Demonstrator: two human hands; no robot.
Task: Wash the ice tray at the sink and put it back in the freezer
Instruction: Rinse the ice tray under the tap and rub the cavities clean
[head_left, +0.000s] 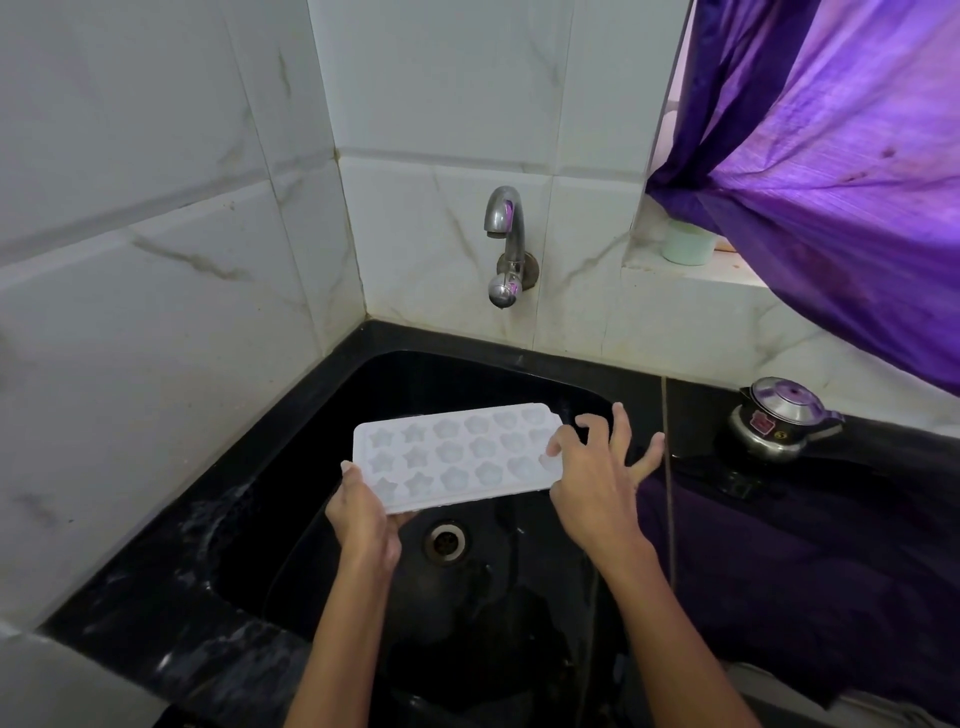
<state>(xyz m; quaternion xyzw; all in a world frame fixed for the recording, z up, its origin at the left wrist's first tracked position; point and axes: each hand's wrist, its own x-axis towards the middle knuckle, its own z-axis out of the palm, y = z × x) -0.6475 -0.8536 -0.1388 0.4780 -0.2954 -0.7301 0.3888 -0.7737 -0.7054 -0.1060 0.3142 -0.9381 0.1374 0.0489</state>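
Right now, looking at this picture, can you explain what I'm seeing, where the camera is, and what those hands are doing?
There is no machine here: a person wears one camera on the head, looking down at their own bare hands. The left hand grips the near corner of a white ice tray, held over a black sink. The right hand touches the tray's other end, fingers spread. A wall tap sits above; no water is visibly running. A steel pressure cooker stands on the counter to the right, under a purple curtain.

White marbled wall tiles (156, 260) meet in a corner above a black counter (156, 639); a purple curtain (831, 182) covers the window ledge (691, 273).
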